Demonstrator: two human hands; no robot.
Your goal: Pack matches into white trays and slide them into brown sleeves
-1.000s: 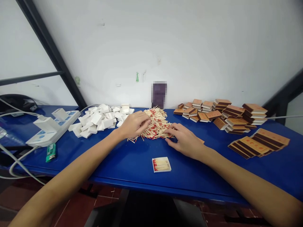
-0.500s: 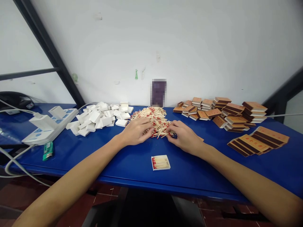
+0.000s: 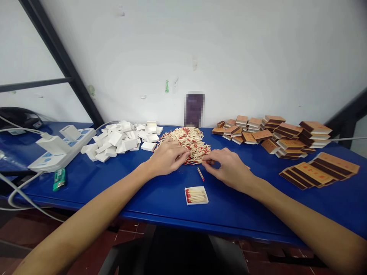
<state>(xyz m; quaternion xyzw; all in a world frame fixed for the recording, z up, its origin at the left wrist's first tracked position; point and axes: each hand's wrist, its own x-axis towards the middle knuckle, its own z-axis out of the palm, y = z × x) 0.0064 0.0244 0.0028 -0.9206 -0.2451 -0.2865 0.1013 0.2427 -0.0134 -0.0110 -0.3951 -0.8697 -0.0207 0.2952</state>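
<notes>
A heap of red-tipped matches (image 3: 189, 142) lies in the middle of the blue table (image 3: 160, 194). My left hand (image 3: 166, 157) rests on the heap's near left side, fingers curled round a bunch of matches. My right hand (image 3: 229, 168) is at the heap's near right edge, its fingertips pinching the same bunch from the other end. One loose match (image 3: 200, 174) lies on the table between my hands. In front of them a small white tray (image 3: 196, 195) holds a row of matches.
Empty white trays (image 3: 120, 141) are piled at the left. Brown matchbox sleeves (image 3: 272, 133) are stacked at the right, with flat ones (image 3: 318, 170) nearer me. A white power strip (image 3: 60, 147), cables and a green lighter (image 3: 59, 179) sit at far left.
Both hands have drawn slightly toward me at the near edge of the heap, closing on a bunch of matches. A single match now lies loose on the table between them.
</notes>
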